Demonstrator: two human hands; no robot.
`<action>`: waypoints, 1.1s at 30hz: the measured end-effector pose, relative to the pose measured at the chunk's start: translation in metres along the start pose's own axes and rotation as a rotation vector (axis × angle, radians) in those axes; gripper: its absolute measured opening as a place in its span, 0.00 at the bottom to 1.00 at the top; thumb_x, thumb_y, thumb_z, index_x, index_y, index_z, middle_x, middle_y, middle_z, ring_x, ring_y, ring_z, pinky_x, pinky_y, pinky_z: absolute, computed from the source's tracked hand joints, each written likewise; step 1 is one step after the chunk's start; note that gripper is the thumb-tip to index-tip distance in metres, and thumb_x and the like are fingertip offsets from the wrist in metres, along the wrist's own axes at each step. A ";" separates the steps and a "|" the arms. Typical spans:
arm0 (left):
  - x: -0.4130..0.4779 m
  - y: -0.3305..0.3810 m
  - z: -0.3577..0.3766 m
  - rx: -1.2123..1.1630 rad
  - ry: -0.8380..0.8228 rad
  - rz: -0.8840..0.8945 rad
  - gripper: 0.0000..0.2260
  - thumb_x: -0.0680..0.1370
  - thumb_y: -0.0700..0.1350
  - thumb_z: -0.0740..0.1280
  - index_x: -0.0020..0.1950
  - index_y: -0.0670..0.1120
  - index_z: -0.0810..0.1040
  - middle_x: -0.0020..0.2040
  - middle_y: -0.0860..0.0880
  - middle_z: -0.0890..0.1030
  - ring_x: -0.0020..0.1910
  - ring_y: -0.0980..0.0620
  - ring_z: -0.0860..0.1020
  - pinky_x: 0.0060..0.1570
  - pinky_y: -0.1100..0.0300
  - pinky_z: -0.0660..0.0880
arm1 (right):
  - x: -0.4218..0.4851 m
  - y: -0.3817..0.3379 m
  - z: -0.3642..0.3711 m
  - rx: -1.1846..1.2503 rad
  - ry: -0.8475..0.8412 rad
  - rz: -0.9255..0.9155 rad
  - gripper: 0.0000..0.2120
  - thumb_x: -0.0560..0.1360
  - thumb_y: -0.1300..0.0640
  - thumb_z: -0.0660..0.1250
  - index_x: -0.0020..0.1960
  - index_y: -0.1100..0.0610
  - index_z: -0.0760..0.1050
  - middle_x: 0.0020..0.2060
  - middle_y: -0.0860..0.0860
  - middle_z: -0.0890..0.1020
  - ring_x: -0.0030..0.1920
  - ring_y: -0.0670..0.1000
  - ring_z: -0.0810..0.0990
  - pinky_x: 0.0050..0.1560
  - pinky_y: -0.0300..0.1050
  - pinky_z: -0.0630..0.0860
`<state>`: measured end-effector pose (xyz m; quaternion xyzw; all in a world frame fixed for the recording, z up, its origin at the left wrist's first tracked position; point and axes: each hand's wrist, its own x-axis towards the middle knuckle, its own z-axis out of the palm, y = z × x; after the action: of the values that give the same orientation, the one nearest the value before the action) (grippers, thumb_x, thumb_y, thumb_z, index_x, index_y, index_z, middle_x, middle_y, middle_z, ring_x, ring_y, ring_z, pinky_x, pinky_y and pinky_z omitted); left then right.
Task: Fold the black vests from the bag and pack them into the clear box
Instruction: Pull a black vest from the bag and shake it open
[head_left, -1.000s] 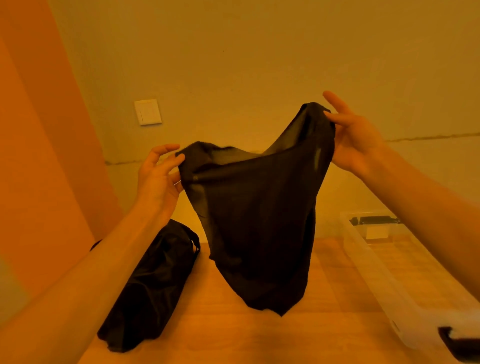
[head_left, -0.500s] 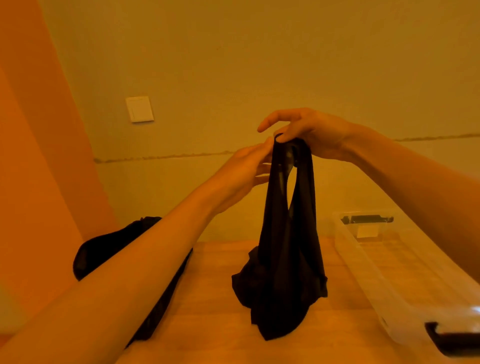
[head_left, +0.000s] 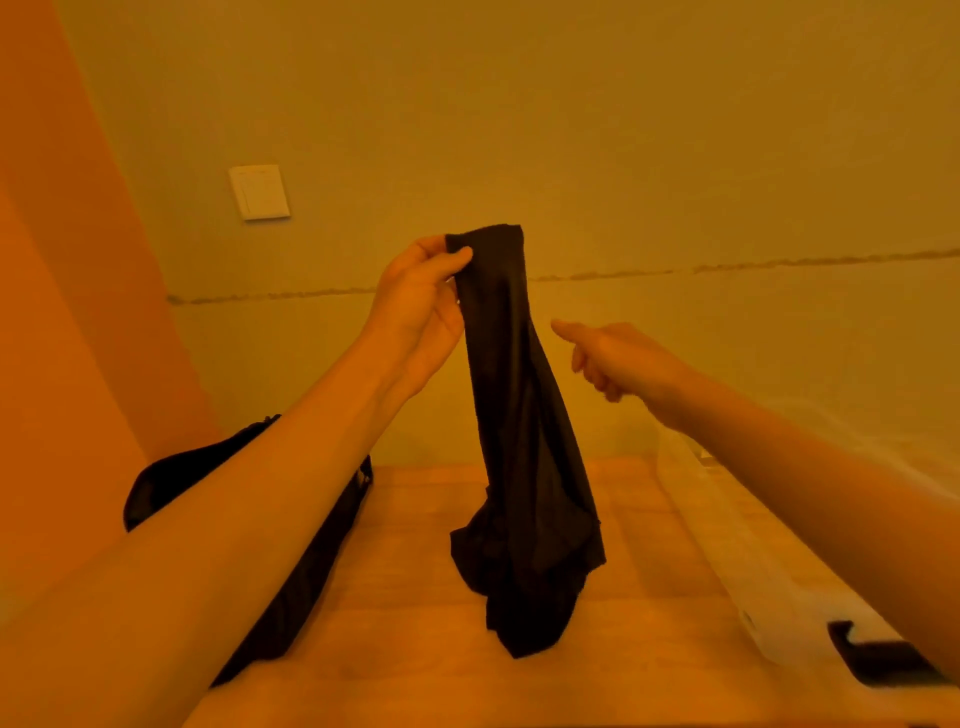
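Wood table (head_left: 415, 686), plain wall behind. L hand (head_left: 421, 296) pinches top of black vest (head_left: 519, 415); vest hangs straight below grip, bunched. R hand (head_left: 618, 358) just right, loosely curled, holding nothing. Bag (head_left: 311, 561) below-left of grip, clear box (head_left: 727, 530) below-right.

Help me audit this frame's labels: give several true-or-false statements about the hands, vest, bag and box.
1. The left hand pinches the vest at its top. True.
2. The right hand grips the vest too. False: it holds nothing and is beside the vest.
3. The bag lies left of the vest. True.
4. The vest lies folded in the box. False: it hangs from the left hand, outside the box.
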<state>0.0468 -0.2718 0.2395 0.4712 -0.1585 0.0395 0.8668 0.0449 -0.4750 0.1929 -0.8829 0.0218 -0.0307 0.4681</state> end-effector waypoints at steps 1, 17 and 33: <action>0.002 0.005 -0.003 -0.028 0.028 0.021 0.10 0.80 0.29 0.61 0.56 0.42 0.73 0.49 0.40 0.83 0.49 0.44 0.83 0.52 0.51 0.81 | -0.009 0.010 0.010 -0.006 -0.044 0.109 0.30 0.77 0.30 0.59 0.42 0.58 0.74 0.33 0.52 0.73 0.34 0.51 0.70 0.36 0.45 0.68; -0.008 0.035 -0.042 0.039 -0.054 0.131 0.20 0.78 0.30 0.60 0.66 0.46 0.73 0.50 0.44 0.81 0.47 0.48 0.82 0.45 0.56 0.79 | -0.037 0.027 0.108 0.231 -0.138 0.231 0.23 0.77 0.31 0.62 0.44 0.52 0.71 0.43 0.50 0.78 0.43 0.49 0.77 0.44 0.45 0.74; -0.014 0.031 -0.069 0.121 -0.119 0.140 0.19 0.78 0.31 0.60 0.65 0.45 0.73 0.53 0.44 0.83 0.53 0.46 0.81 0.48 0.55 0.80 | -0.053 0.039 0.131 0.247 -0.167 0.091 0.36 0.60 0.22 0.64 0.52 0.52 0.74 0.45 0.49 0.83 0.47 0.48 0.81 0.49 0.43 0.77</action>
<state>0.0428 -0.1962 0.2246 0.5119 -0.2397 0.0814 0.8209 0.0017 -0.3856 0.0857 -0.8160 0.0188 0.0618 0.5744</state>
